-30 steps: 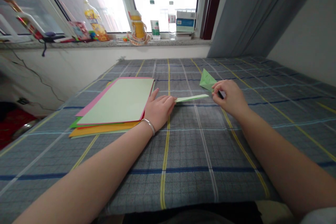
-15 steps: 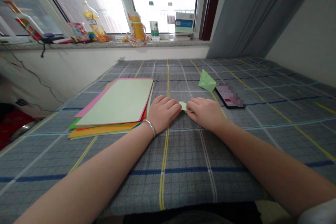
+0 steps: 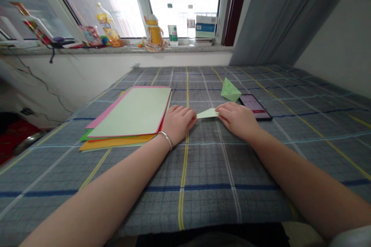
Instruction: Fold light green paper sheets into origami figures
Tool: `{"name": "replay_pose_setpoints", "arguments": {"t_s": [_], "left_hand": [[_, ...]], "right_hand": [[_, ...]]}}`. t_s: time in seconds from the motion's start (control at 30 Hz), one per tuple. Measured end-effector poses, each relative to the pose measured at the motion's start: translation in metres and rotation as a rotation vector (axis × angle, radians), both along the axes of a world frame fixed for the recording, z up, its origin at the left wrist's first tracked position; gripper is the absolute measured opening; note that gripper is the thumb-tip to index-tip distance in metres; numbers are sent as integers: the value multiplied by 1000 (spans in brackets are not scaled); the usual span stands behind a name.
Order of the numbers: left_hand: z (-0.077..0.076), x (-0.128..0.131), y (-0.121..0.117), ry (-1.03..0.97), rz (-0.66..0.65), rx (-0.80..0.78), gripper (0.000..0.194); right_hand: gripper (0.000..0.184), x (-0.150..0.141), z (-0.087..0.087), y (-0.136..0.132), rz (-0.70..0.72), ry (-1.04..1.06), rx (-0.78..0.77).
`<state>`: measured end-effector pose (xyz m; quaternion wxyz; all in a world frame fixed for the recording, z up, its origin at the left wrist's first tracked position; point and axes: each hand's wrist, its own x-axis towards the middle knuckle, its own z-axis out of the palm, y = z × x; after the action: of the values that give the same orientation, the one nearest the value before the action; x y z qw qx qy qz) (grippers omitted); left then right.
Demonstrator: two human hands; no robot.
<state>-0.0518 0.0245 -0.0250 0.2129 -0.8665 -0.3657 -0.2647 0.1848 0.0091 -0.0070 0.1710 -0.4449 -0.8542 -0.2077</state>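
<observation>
A small piece of folded pale green paper [image 3: 207, 114] lies between my hands, low over the checked cloth. My left hand [image 3: 179, 121], with a silver bangle at the wrist, has its fingers curled and pinches the paper's left end. At the other end, my right hand [image 3: 236, 117] grips the paper between thumb and fingers. Part of the paper is hidden under my fingertips. Just beyond my right hand stands a folded green paper shape [image 3: 230, 90] with pointed corners. It sits against a phone [image 3: 255, 106] whose screen is lit.
A stack of coloured paper [image 3: 130, 112], pale green on top, lies left of my left hand. The checked cloth [image 3: 203, 166] covers the surface. Bottles, a yellow flask [image 3: 154, 32] and boxes [image 3: 205, 29] line the windowsill at the back. A grey curtain [image 3: 278, 15] hangs at the right.
My right hand has moved right and slightly away from me, so the hands are farther apart. More of the folded paper shows between them. The view has shifted slightly.
</observation>
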Motion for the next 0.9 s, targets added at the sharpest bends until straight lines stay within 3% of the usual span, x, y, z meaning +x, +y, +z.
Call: {"name": "replay_pose_setpoints", "arguments": {"t_s": [0.3, 0.47, 0.57, 0.67, 0.8, 0.9], "left_hand": [[1, -15, 7, 66, 80, -62, 18], [-2, -14, 9, 67, 200, -205, 14], [-6, -10, 8, 52, 214, -286, 24], [-9, -6, 5, 98, 149, -271, 33], [-10, -2, 1, 80, 127, -288, 34], [-9, -1, 1, 40, 106, -339, 28]], "right_hand": [[13, 21, 0, 9, -78, 140, -107], [8, 29, -2, 14, 45, 170, -259], [23, 30, -7, 16, 52, 170, -374], [46, 30, -13, 18, -101, 173, -404], [92, 29, -20, 20, -319, 141, -413], [110, 28, -26, 23, -363, 194, -418]]}}
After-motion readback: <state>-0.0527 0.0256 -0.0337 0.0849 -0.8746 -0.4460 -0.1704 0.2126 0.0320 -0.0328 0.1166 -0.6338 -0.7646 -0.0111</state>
